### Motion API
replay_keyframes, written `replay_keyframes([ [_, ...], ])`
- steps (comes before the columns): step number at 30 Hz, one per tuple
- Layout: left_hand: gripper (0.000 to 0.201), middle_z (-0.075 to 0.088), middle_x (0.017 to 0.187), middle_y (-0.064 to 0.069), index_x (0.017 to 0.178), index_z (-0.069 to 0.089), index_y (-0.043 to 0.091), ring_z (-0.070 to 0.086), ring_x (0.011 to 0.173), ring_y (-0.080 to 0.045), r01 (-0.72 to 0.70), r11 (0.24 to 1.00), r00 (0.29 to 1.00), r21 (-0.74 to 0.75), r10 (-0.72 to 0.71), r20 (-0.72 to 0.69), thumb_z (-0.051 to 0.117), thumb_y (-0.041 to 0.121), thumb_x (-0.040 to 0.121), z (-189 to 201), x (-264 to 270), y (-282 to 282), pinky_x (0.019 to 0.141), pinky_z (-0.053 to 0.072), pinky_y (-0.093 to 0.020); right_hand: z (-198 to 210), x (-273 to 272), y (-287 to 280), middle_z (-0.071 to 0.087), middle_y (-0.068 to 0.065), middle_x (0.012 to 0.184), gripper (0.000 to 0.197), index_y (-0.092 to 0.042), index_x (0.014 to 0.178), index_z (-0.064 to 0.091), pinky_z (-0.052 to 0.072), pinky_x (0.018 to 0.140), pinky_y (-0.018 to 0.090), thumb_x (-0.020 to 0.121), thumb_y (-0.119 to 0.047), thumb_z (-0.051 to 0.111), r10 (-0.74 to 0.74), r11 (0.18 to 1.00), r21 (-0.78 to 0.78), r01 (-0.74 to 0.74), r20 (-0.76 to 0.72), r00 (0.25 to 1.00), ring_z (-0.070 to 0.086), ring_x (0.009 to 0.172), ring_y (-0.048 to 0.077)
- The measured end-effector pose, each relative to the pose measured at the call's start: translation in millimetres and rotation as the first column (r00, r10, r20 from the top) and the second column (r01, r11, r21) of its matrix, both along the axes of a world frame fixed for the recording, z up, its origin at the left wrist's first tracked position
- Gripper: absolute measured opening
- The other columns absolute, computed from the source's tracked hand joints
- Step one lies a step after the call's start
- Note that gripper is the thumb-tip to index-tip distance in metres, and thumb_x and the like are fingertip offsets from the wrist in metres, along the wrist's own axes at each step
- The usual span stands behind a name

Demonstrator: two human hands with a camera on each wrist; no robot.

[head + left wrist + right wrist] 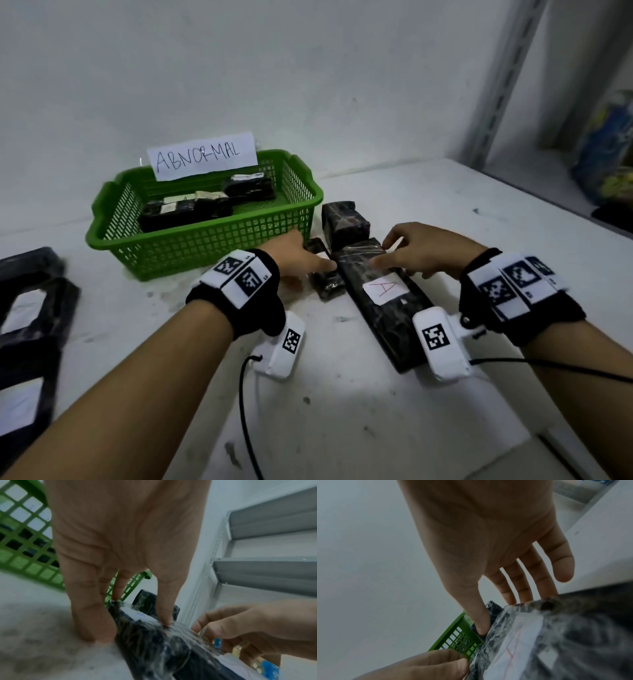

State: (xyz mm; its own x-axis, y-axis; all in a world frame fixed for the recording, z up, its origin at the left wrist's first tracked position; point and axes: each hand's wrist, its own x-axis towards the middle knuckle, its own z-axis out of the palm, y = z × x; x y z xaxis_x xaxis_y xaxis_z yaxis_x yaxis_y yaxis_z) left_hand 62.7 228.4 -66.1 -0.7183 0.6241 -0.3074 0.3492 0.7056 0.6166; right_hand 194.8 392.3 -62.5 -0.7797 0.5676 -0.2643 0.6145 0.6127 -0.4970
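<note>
A long black film-wrapped pack (pixel 394 318) with a white label marked "A" lies on the white table in the head view. My right hand (pixel 387 253) holds its far end, thumb on the left edge and fingers over the far right edge; the right wrist view shows the same grip (pixel 502 616) on the pack (pixel 573 635). A small black wrapped pack (pixel 329 286) lies against the long pack's left side. My left hand (pixel 318 267) pinches it, thumb on top and fingers down its left side, as the left wrist view (pixel 130 628) shows.
A green mesh basket (pixel 205 253) with an "ABNORMAL" sign (pixel 202 156) holds several black packs, just behind my left hand. Another black block (pixel 346 221) lies beyond the long pack. Black frames (pixel 30 308) lie at the left edge. A metal shelf upright (pixel 507 78) stands back right.
</note>
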Motion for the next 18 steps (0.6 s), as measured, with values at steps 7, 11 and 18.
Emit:
replay_keyframes([
  [7, 0.093, 0.046, 0.138, -0.005, 0.148, 0.026, 0.011, 0.056, 0.077, -0.013, -0.076, 0.982, 0.987, 0.171, 0.050, 0.150, 0.085, 0.013, 0.075, -2, 4, 4, 0.057, 0.057, -0.024, 1, -6, -5, 0.070, 0.001, 0.107, 0.047, -0.021, 0.112, 0.062, 0.048, 0.078, 0.032, 0.079, -0.049, 0.080, 0.012, 0.998, 0.070, -0.009, -0.031, 0.999, 0.064, 0.099, 0.021],
  [11, 0.103, 0.046, 0.121, 0.000, 0.154, 0.017, 0.014, 0.051, 0.072, -0.008, -0.106, 0.956, 0.978, 0.274, 0.050, 0.203, 0.083, 0.004, 0.075, -2, 11, -5, 0.070, 0.056, -0.029, 6, -5, -13, 0.067, -0.002, 0.105, 0.042, -0.018, 0.113, 0.069, 0.042, 0.083, 0.030, 0.083, -0.047, 0.077, 0.044, 0.989, 0.140, -0.039, -0.032, 0.999, 0.060, 0.101, 0.018],
  [18, 0.060, 0.064, 0.113, -0.018, 0.127, 0.042, 0.014, 0.069, 0.072, -0.026, -0.249, 0.843, 0.954, 0.477, 0.127, 0.273, 0.076, -0.003, 0.080, 4, 6, -35, 0.058, 0.062, -0.035, 20, -7, -35, 0.067, -0.007, 0.106, 0.024, -0.023, 0.106, 0.074, 0.036, 0.078, 0.027, 0.094, -0.042, 0.066, 0.225, 0.938, 0.319, -0.136, -0.262, 0.938, 0.053, 0.084, 0.009],
])
